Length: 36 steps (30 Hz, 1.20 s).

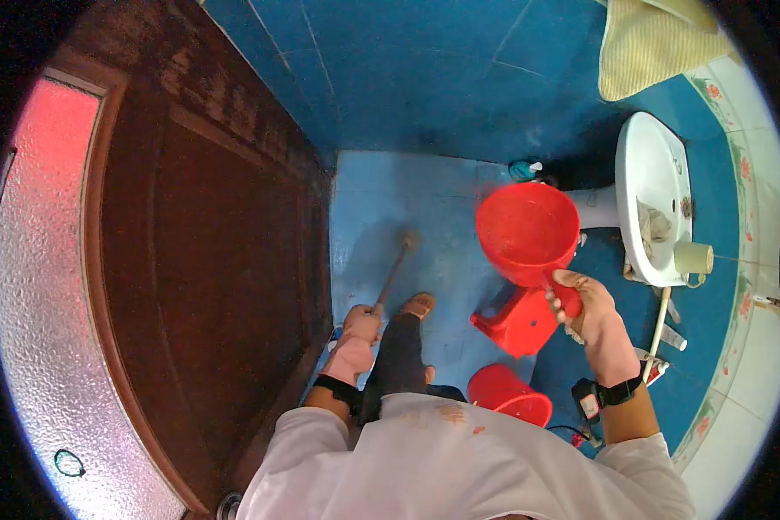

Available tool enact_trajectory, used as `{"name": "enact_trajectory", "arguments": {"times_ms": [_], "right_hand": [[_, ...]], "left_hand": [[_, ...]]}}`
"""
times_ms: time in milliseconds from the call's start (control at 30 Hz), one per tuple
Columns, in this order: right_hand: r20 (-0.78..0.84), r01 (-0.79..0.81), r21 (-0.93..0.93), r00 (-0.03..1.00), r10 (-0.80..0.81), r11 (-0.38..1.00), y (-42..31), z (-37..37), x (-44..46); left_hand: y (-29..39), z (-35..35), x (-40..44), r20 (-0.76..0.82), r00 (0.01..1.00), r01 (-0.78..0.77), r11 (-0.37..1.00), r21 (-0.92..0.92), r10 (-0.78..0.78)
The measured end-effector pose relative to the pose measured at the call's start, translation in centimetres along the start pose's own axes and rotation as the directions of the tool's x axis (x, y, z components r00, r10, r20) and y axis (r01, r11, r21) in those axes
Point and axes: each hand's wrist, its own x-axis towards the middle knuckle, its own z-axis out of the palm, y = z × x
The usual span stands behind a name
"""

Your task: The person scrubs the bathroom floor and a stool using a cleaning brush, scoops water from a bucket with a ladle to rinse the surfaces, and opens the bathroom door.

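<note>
My left hand (361, 324) is closed round the handle of a long brush (395, 272), whose small brownish head rests on the blue tiled floor. In my right hand (588, 305) is the handle of a red water dipper (529, 227), held up above the floor to the right with its round bowl facing me. Beneath the dipper stands a red plastic stool (522, 324), partly covered by it. A red bucket (509, 396) is close to my body. Pinkish cuffs cover both my wrists.
A white washbasin (654, 173) juts from the right, with a pale green mug (692, 258) on its rim and a cloth inside. A blue bottle (523, 170) stands by the far wall. On the left is a dark wooden door (225, 260). A yellow towel (650, 52) hangs upper right.
</note>
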Motion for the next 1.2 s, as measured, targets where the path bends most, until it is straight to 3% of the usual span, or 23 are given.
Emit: {"name": "enact_trajectory", "arguments": {"times_ms": [67,167,233,300,367,467,500,600,700,800,833,900,967,1167,1200], "right_hand": [[-0.089,-0.008,-0.082,0.996,0.000,0.997,-0.3,1.2,0.6],[-0.049,0.137,0.014,0.990,-0.136,0.990,-1.2,4.2,1.1],[-0.062,0.210,-0.036,0.975,-0.211,0.977,-2.5,6.7,1.3],[0.081,0.300,-0.031,0.951,-0.297,0.953,-3.0,8.2,3.8],[0.106,0.412,-0.029,0.907,-0.407,0.911,-4.5,10.8,2.8],[0.087,0.455,-0.011,0.888,-0.452,0.891,-6.8,13.5,2.5],[0.079,0.452,-0.022,0.890,-0.449,0.892,-7.3,13.6,1.7],[0.181,0.339,0.394,0.883,-0.433,0.855,-8.2,13.1,1.2],[0.435,0.357,0.417,0.729,-0.528,0.836,-7.4,9.7,3.1],[0.482,0.121,0.548,0.763,-0.431,0.828,-4.9,6.7,2.9],[0.385,0.071,0.580,0.854,-0.349,0.812,-4.3,6.3,1.2],[0.421,0.031,0.542,0.855,-0.303,0.840,-2.5,3.7,2.6],[0.424,-0.007,0.513,0.871,-0.247,0.859,-0.5,1.0,4.2],[0.243,-0.055,0.489,0.967,-0.075,0.870,5.6,-3.7,5.4],[0.229,-0.077,0.508,0.972,-0.048,0.858,6.9,-4.4,5.7]], "left_hand": [[-0.9,0.1,0.9,0.015,1.000,0.021,1.000,0.017,-0.021],[0.1,0.2,-0.9,-0.021,1.000,0.000,0.999,0.040,0.001],[-0.2,0.3,-1.2,-0.032,0.999,-0.003,0.999,0.049,0.004],[-0.3,0.3,-1.3,-0.032,0.999,-0.003,0.999,0.037,0.004],[-0.8,0.0,-1.1,-0.020,1.000,0.009,1.000,0.004,-0.009],[-0.5,-0.3,-1.4,-0.065,0.998,-0.014,0.999,0.045,0.017],[-0.1,-0.5,-1.8,-0.054,0.999,-0.005,0.999,-0.053,0.002],[0.1,-1.6,-1.4,-0.055,0.998,-0.006,1.000,-0.024,0.005],[1.6,-2.8,-2.1,-0.102,0.994,-0.052,0.998,-0.030,0.049],[4.1,-2.8,-3.6,-0.157,0.987,-0.050,0.998,-0.046,0.042],[4.4,-2.9,-3.1,-0.166,0.985,-0.051,0.998,-0.039,0.044],[3.8,-3.1,-1.0,-0.183,0.979,-0.100,0.995,-0.024,0.094],[4.7,-3.0,-0.3,-0.206,0.972,-0.090,0.987,0.136,0.117],[4.7,-3.2,5.2,-0.205,0.936,-0.178,0.886,0.428,0.287],[5.4,-3.2,4.7,-0.190,0.951,-0.145,0.893,0.427,0.245]]}}
